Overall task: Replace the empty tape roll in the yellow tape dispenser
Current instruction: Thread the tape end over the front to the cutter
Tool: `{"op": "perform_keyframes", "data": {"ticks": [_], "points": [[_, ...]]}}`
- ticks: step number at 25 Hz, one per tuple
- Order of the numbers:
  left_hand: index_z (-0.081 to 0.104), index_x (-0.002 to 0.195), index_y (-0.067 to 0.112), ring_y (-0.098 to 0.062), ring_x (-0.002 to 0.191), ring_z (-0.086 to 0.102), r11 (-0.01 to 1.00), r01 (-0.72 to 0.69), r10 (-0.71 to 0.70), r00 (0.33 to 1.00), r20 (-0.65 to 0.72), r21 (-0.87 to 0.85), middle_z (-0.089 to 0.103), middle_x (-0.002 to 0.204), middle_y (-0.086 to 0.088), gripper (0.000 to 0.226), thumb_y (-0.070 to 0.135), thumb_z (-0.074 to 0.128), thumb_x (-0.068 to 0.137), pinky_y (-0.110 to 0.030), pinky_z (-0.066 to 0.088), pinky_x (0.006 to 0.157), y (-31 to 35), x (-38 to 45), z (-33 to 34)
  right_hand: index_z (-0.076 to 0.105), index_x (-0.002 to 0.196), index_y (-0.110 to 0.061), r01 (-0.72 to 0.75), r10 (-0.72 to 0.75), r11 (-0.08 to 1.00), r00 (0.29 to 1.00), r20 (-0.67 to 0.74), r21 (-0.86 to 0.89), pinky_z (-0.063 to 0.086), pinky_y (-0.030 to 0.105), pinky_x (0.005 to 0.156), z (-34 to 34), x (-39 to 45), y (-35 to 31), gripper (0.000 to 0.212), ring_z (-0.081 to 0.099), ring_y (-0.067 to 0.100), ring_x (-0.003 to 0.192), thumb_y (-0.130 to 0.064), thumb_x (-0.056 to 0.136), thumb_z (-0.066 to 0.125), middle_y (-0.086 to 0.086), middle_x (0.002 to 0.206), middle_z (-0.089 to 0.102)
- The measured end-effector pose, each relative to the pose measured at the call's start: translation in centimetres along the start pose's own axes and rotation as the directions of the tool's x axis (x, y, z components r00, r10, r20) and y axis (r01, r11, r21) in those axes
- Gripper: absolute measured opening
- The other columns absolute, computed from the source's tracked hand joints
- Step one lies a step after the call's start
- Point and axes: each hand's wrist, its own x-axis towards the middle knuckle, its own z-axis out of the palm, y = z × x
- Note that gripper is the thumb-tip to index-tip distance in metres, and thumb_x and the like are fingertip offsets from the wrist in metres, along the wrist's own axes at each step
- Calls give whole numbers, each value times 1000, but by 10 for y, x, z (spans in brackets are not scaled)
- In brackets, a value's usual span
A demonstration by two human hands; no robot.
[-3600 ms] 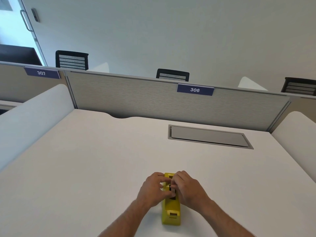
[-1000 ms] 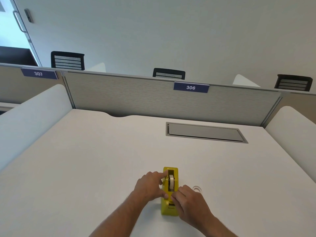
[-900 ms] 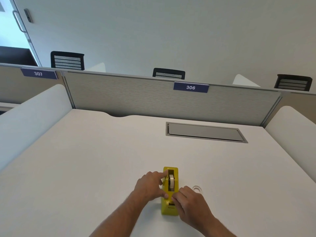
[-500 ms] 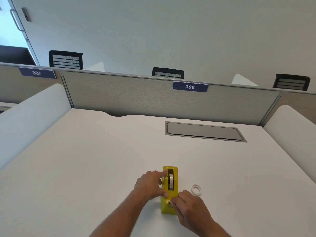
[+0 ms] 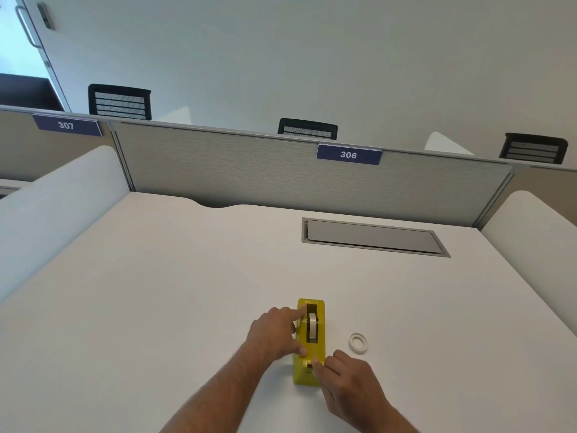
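Yellow tape dispenser [image 5: 309, 342] sits lengthwise on a white desk [image 5: 156, 292], held between two bare hands, with a tape roll [image 5: 312, 324] seated upright in its slot. To its left, the left hand [image 5: 274, 334] braces it, forefinger stretched along the upper edge and thumb pressed against the side, while the right hand [image 5: 349, 385] has its fingertips pinched together at the cutter end nearest the person; whether they hold tape is unclear. Beyond the right hand, just beside the dispenser, an empty white tape core [image 5: 357, 341] lies flat

The smooth yellow plastic tape dispenser [image 5: 309, 342] is sitting on the matt white desk [image 5: 156, 292]. Behind the desk, the grey woven-cloth partition [image 5: 249, 173] is looking rough.
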Motion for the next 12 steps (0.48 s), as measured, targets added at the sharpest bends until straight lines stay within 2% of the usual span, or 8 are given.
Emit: {"op": "perform_keyframes", "data": {"ticks": [7, 12], "points": [[32, 146, 42, -18, 111, 62, 998, -4, 4, 1000, -7, 57, 64, 127, 7, 95, 53, 84, 67, -39, 54, 91, 2, 1, 2, 73, 82, -17, -35, 36, 999, 999, -13, 20, 40, 22, 40, 2, 0, -4, 18, 52, 15, 53, -24, 71, 86, -2, 62, 62], [34, 146, 41, -18, 111, 61, 999, -9, 10, 1000, -13, 47, 65, 127, 7, 95, 52, 84, 66, -38, 54, 91, 1, 2, 2, 72, 87, -19, -44, 44, 999, 999, 18, 32, 44, 21, 42, -1, 2, -8, 22, 53, 13, 56, -25, 70, 85, -3, 66, 64]]}}
